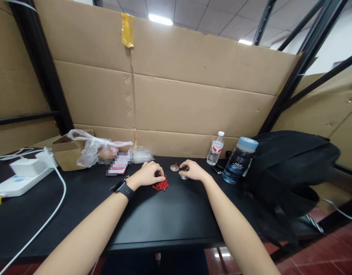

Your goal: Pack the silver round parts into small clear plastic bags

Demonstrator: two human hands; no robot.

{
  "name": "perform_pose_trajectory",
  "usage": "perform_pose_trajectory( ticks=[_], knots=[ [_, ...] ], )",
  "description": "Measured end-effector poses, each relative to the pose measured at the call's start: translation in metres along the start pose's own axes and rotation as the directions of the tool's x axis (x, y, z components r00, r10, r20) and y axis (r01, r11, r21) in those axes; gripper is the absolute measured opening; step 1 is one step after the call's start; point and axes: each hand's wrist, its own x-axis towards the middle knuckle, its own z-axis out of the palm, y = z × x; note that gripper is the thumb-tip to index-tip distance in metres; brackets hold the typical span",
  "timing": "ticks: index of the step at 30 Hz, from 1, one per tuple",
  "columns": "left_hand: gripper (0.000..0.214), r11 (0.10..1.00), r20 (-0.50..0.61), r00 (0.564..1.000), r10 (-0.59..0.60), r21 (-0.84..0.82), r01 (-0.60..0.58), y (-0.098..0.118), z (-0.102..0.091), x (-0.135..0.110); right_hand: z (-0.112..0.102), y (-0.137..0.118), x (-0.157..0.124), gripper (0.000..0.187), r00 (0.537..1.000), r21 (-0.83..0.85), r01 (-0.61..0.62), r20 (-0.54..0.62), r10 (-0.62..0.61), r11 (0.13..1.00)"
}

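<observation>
My left hand [149,174], wearing a black watch [121,187] at the wrist, is curled with thumb and fingertips at a small heap of red cord pieces [161,185] on the black table. The thumb tip touches the top of the heap, pinching at a red strand. To its right, my right hand [192,170] is closed, fingertips down, around shiny clear discs [183,175], partly hidden under the fingers. Between the hands lies a clear round disc [174,168] with a bit of red cord at its middle.
Right: a small water bottle [215,149], a blue-lidded bottle [239,160] and a black backpack [290,172]. Left: a phone [118,164], plastic bags [92,149], an open cardboard box [68,152] and a white power strip [24,177] with cables. A cardboard wall [193,107] stands behind.
</observation>
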Motion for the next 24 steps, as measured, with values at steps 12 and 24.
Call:
perform_pose_trajectory(
  ticks=[12,24],
  knots=[
    [0.007,0.997,0.013,0.998,0.064,-0.038,-0.064,0.002,0.004,0.002,-0.017,0.007,-0.007,0.047,0.985,-0.008,-0.017,0.173,0.018,1.0],
    [0.011,0.959,-0.238,0.968,-0.077,-0.283,0.007,0.012,-0.005,0.004,-0.014,-0.026,-0.007,0.048,0.989,0.272,0.149,-0.058,-0.139,0.951]
  ],
)
